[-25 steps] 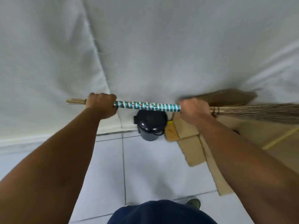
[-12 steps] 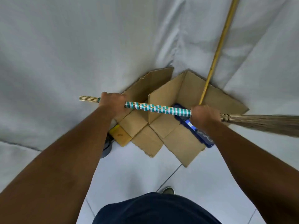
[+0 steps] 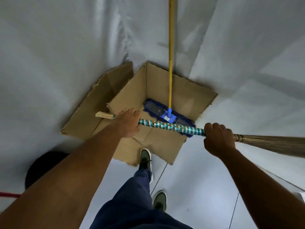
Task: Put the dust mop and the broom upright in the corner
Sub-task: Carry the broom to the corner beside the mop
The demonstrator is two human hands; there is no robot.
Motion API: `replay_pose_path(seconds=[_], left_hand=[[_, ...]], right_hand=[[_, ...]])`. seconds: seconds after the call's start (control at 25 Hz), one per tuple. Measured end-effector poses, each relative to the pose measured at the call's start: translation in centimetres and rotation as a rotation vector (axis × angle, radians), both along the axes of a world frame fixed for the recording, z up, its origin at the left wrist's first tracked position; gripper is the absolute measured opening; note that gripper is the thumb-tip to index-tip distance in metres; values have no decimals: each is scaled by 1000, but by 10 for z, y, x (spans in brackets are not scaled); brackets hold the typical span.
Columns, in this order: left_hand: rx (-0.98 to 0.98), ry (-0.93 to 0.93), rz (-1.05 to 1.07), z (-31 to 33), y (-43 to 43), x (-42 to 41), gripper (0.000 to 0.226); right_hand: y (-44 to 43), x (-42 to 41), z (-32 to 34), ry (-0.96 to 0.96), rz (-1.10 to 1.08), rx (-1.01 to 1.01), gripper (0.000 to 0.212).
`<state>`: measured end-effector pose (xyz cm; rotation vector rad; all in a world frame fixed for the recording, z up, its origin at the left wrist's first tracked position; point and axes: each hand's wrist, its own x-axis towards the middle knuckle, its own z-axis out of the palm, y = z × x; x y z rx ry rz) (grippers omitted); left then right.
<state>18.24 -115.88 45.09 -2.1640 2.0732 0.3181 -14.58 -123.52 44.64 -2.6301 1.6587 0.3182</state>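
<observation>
I hold the broom (image 3: pixel 171 127) level in front of me, its handle wrapped in teal and silver stripes and its straw bristles fanning off to the right. My left hand (image 3: pixel 128 123) grips the handle near its bare stick end. My right hand (image 3: pixel 217 139) grips it just before the bristles. Behind the broom the dust mop (image 3: pixel 170 117) stands upright in the corner, its blue head on flattened cardboard and its yellow pole leaning up against the white covered walls.
An opened cardboard box (image 3: pixel 148 96) lies spread across the corner floor. A dark round bin (image 3: pixel 42 164) sits at the lower left behind my forearm, with a red strip at the far left edge. My feet stand on white tiles, one shoe (image 3: pixel 145 158) on the cardboard.
My view has swung right and closer to the corner, so the mop and box now sit centred. The broom stays level in both hands. One foot has stepped onto the cardboard.
</observation>
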Motion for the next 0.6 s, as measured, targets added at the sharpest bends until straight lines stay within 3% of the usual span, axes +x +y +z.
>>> replay_pose_path(seconds=[0.44, 0.6], left_hand=[[-23, -70, -186, -87, -194, 12, 34], [-82, -66, -144, -165, -222, -1, 38]], right_hand=[[-96, 2, -75, -9, -187, 206, 36], [-127, -3, -140, -77, -184, 263, 41]])
